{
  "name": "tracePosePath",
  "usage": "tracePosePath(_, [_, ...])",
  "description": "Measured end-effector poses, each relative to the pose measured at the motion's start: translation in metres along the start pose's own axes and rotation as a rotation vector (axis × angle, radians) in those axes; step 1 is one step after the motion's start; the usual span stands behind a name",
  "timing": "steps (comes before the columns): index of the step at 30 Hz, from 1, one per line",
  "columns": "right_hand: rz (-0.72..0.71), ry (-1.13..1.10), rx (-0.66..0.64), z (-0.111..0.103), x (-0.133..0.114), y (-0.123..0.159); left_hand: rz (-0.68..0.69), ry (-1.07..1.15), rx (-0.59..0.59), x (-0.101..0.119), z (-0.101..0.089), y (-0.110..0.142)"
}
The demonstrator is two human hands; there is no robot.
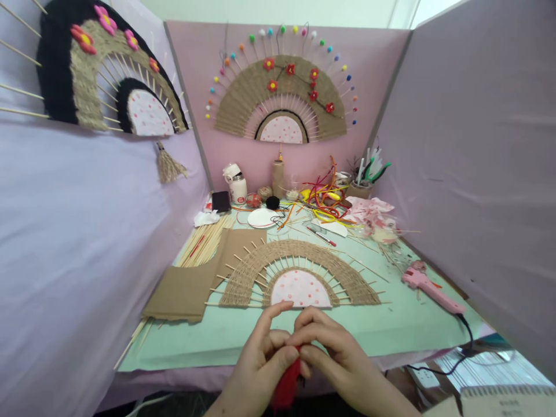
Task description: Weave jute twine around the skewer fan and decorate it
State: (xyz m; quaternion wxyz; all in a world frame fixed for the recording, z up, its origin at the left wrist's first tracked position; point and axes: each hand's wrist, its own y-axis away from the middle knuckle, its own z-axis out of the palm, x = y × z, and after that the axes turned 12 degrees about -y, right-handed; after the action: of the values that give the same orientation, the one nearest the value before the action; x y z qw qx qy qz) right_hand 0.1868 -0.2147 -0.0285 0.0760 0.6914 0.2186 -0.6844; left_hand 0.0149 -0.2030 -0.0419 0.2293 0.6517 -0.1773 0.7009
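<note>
Low in front of me, at the table's near edge, both hands meet over a soft red bundle [286, 387]. My left hand [264, 360] pinches it between thumb and curled fingers, its index finger stretched out. From the right, my right hand [333, 352] closes its fingertips on the bundle's upper end. Fingers cover that end, and I cannot make out what the bundle is made of. Just beyond my fingertips lies a woven twine fan [304, 252] on thin sticks, with a pink-spotted white half circle [299, 289] at its centre.
Brown cardboard [185, 289] and bamboo sticks [206, 240] lie at left. A pink glue gun [434, 291] rests at right, its cord over the edge. Behind are a white bottle [237, 188], colourful pipe cleaners [328, 200] and a pen [321, 236]. Finished fans [243, 107] hang on the walls.
</note>
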Motion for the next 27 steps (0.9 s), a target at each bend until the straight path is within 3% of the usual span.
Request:
tracePosePath(5, [-0.038,0.196,0.007,-0.001,-0.008,-0.002,-0.006,0.033,-0.111,-0.006,0.000,-0.003])
tracePosePath(9, [-0.103,0.421,-0.002,0.001,-0.011,-0.003,-0.099,-0.125,-0.075,-0.007,0.001,-0.004])
tracePosePath(13, [-0.151,0.586,-0.004,0.002,-0.007,-0.002,-0.088,-0.221,-0.081,-0.006,0.000,-0.006])
tracePosePath(23, [-0.181,0.712,-0.007,0.002,-0.004,0.000,-0.072,-0.230,-0.070,-0.012,-0.003,-0.005])
tracePosePath(27, [-0.189,0.668,-0.008,-0.001,-0.004,0.003,-0.121,-0.116,-0.133,-0.017,-0.004,-0.004])
